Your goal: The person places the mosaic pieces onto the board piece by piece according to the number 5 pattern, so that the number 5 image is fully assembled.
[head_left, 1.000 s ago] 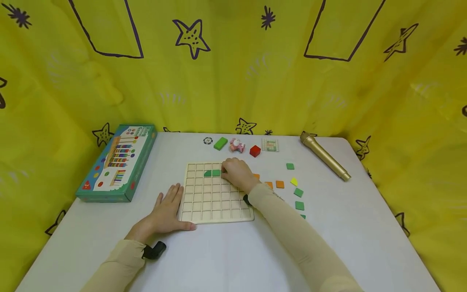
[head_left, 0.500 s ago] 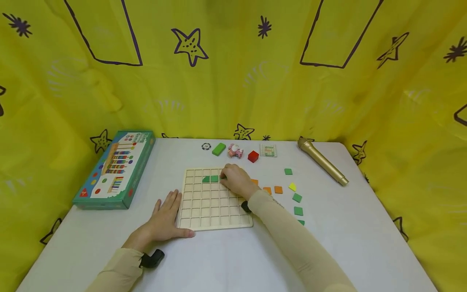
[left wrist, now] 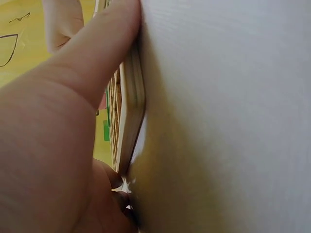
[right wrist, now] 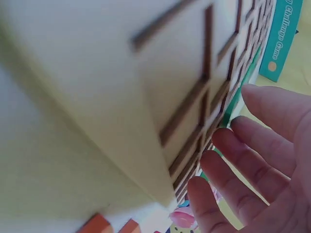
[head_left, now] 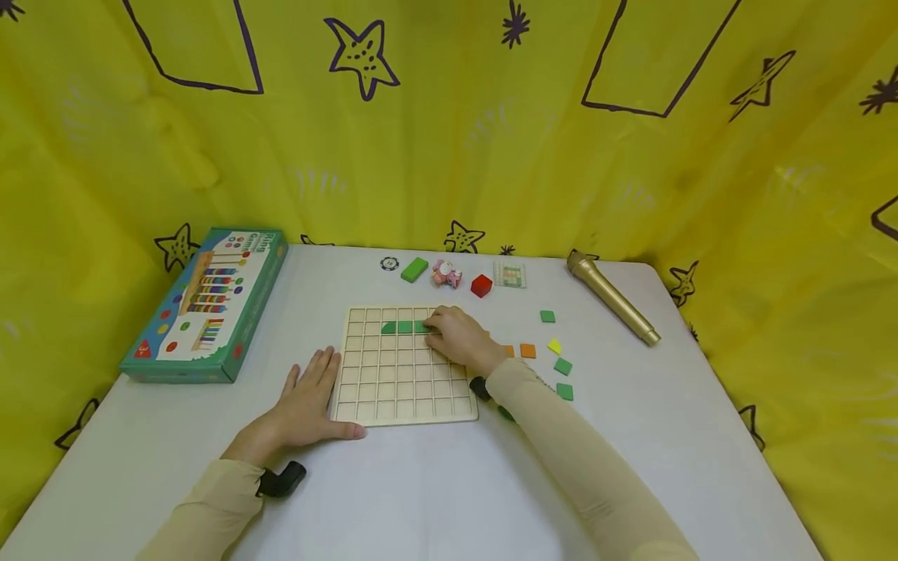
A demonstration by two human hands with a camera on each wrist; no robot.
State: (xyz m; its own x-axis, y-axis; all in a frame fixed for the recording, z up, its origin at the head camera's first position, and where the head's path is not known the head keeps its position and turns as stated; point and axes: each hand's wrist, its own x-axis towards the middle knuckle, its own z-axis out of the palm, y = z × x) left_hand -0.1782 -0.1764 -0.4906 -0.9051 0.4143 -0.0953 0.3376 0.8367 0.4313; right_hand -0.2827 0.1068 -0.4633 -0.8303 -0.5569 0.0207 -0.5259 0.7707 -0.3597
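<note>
A pale wooden grid board (head_left: 405, 382) lies on the white table. In its upper rows sits a line of green pieces: one with a slanted side (head_left: 389, 328), a square tile (head_left: 404, 327), then another green tile (head_left: 420, 327) at my right fingertips. My right hand (head_left: 459, 339) reaches over the board's right side; in the right wrist view its thumb (right wrist: 262, 99) and fingers are loosely extended, tips at the green strip (right wrist: 233, 107). My left hand (head_left: 302, 401) lies spread against the board's left edge, thumb along the front corner.
Orange tiles (head_left: 528, 351), a yellow triangle (head_left: 555, 346) and green squares (head_left: 563, 366) lie on the right. Behind the board are a chip (head_left: 389, 264), a green block (head_left: 415, 269), a pink figurine (head_left: 446, 273), a red block (head_left: 481, 285), a pattern card (head_left: 510, 274), a gold microphone (head_left: 613, 298); game box (head_left: 203, 304) left.
A third green tile now shows in the row beside the other two, where my right fingers were. The right hand has shifted slightly to the right along the board; the left stays in place.
</note>
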